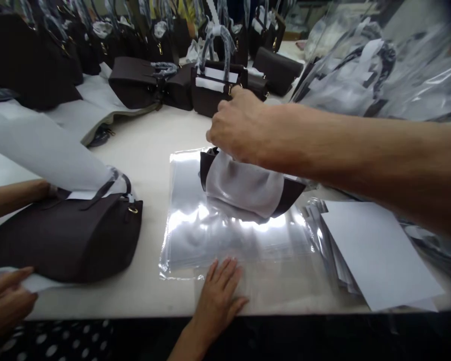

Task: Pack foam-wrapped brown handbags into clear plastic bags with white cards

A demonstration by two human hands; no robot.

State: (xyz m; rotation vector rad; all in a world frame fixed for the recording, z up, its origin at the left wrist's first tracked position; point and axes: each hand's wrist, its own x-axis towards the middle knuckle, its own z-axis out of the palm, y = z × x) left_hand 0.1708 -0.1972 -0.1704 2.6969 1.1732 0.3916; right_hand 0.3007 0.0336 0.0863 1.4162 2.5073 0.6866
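My left hand [218,295] lies flat with fingers stretched on the front edge of a stack of clear plastic bags [188,250]. My right hand [240,125] reaches in from the right, its fingers curled closed around the top of a dark brown handbag with a pale grey-white covering [244,185] over its side. That bag hangs tilted over the shiny plastic; its grip point is hidden behind my fingers. Just behind the hand stands another small brown handbag [206,100] with wrapped handles and white paper on it.
At left, another person's hands [9,301] work on a large brown handbag [60,235] with white paper [48,150]. White sheets [379,250] lie at right near plastic-wrapped bags [346,75]. Several brown bags [135,82] fill the table's back.
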